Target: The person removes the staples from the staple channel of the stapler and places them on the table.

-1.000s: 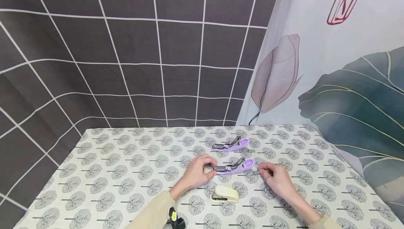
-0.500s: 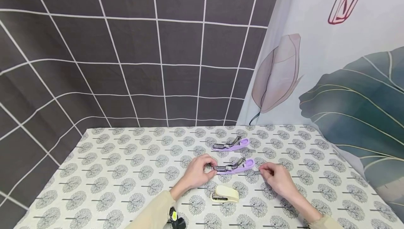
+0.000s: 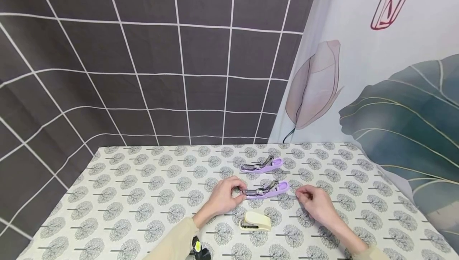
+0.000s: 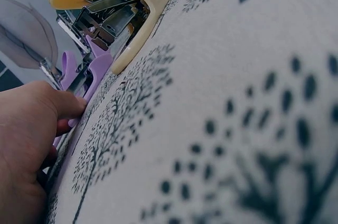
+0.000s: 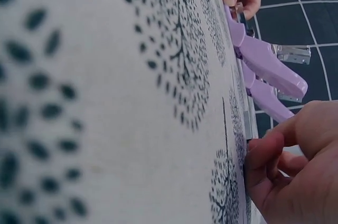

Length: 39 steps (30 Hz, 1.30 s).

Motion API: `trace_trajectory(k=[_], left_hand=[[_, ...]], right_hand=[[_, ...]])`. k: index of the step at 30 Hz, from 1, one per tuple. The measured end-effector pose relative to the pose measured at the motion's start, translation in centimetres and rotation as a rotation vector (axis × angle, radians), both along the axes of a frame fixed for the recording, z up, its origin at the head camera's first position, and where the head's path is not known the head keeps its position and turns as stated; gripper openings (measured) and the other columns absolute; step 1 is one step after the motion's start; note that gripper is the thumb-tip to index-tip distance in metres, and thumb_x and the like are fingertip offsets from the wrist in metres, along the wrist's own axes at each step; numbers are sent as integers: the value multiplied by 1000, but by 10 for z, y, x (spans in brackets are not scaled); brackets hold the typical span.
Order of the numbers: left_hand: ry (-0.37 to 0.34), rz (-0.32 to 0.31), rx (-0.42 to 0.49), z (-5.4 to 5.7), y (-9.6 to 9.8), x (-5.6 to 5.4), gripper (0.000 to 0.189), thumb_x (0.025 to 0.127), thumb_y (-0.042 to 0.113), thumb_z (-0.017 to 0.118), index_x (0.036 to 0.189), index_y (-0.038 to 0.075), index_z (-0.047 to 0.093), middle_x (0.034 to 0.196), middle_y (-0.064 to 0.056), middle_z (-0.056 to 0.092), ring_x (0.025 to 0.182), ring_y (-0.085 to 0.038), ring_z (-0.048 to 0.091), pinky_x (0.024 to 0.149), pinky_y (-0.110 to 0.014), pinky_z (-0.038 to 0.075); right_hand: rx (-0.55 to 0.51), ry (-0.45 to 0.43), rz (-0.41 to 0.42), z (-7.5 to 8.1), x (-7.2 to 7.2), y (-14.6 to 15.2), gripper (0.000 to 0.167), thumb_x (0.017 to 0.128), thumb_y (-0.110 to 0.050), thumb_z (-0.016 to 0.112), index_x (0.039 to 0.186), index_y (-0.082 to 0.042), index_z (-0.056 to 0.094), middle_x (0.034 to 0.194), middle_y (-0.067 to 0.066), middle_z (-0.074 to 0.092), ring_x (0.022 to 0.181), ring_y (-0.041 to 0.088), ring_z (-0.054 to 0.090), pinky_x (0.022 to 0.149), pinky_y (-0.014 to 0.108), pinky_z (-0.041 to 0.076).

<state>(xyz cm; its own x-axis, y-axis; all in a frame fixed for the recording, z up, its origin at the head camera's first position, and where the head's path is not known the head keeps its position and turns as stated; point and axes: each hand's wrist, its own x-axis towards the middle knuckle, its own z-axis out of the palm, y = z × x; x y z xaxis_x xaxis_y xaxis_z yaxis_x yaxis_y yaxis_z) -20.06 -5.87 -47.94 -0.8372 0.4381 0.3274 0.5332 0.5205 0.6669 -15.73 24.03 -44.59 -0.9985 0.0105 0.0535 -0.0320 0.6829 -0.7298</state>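
A purple stapler (image 3: pixel 272 191) lies opened up on the patterned cloth, its metal parts raised. My left hand (image 3: pixel 226 194) pinches its front end between thumb and fingers. To the right of its tail, my right hand (image 3: pixel 316 202) has its fingers curled, thumb against fingertips, at the end of a thin grey strip of staples (image 3: pixel 292 197). The right wrist view shows that strip (image 5: pixel 248 123) low against the cloth, running up to the fingertips. A cream stapler (image 3: pixel 255 221) stands nearer to me, between my forearms.
Behind the held stapler lies a second opened purple stapler (image 3: pixel 263 165), with another grey strip (image 3: pixel 286 172) by its tail. The table (image 3: pixel 143 196) has a tree-print cloth. A dark grid curtain (image 3: pixel 201 92) and a printed pale curtain (image 3: pixel 322 104) hang behind it.
My right hand has shifted very slightly to the right, away from the purple stapler's tail. My left hand and the staplers keep their places.
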Motion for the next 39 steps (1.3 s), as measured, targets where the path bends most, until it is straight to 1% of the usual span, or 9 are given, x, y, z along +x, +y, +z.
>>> trace_trajectory(k=[5, 11, 16, 18, 21, 24, 29, 33, 39], left_hand=[[-23, -29, 16, -1, -2, 0, 22, 80, 9, 80, 100, 15, 73, 97, 10, 65, 71, -4, 48, 68, -23, 41], [-79, -77, 77, 4, -14, 5, 32, 81, 0, 73, 111, 10, 68, 101, 5, 60, 79, -10, 49, 73, -26, 44], [-115, -80, 146, 15, -27, 29, 38, 75, -12, 64, 109, 6, 64, 94, -2, 57, 84, -17, 51, 76, -29, 46], [-169, -106, 154, 19, -30, 43, 38, 74, -12, 64, 108, 6, 63, 92, -4, 56, 84, -17, 51, 76, -29, 47], [-213, -148, 110, 22, -29, 63, 38, 77, -3, 71, 111, 10, 61, 99, 2, 56, 87, -12, 51, 79, -26, 47], [-167, -162, 35, 20, -23, 76, 41, 78, 11, 80, 114, 15, 61, 104, 10, 55, 91, -6, 50, 81, -24, 46], [-36, -130, -7, 11, -14, 79, 36, 76, 18, 85, 107, 18, 65, 99, 17, 56, 86, 0, 49, 77, -20, 43], [10, -92, 8, 7, -10, 77, 28, 75, 14, 85, 97, 18, 69, 94, 18, 58, 80, 1, 47, 73, -18, 42], [24, -59, 7, 4, -8, 77, 25, 74, 12, 85, 92, 18, 69, 90, 19, 58, 77, 2, 46, 72, -18, 40]], right_hand=[[-17, 30, -40, 8, 7, -1, 15, 91, -2, 63, 104, 7, 67, 75, 3, 60, 65, 15, 52, 57, 22, 44], [-60, 166, 1, 22, 19, -17, 12, 90, 3, 62, 101, 6, 68, 72, 2, 60, 56, 8, 46, 47, 20, 38], [-57, 403, 202, 24, 34, -44, 15, 81, 13, 66, 92, 3, 68, 75, -3, 61, 57, 1, 47, 46, 20, 42], [-7, 446, 330, 24, 40, -55, 17, 80, 11, 68, 94, 1, 66, 82, -3, 62, 62, 0, 49, 50, 21, 46], [117, 446, 471, 25, 48, -71, 24, 82, 0, 73, 104, -3, 65, 98, -2, 59, 80, 5, 54, 65, 26, 53], [240, 426, 539, 28, 52, -83, 36, 81, -10, 78, 113, -8, 63, 109, -2, 55, 95, 13, 53, 77, 35, 54], [367, 429, 588, 29, 50, -96, 40, 79, -12, 79, 116, -13, 64, 111, -4, 57, 100, 15, 53, 84, 44, 52], [408, 429, 599, 30, 48, -100, 36, 82, -15, 77, 115, -16, 65, 106, -6, 58, 98, 14, 55, 84, 47, 52], [418, 384, 602, 31, 48, -104, 34, 84, -16, 76, 117, -18, 65, 102, -9, 57, 95, 13, 55, 82, 44, 53]])
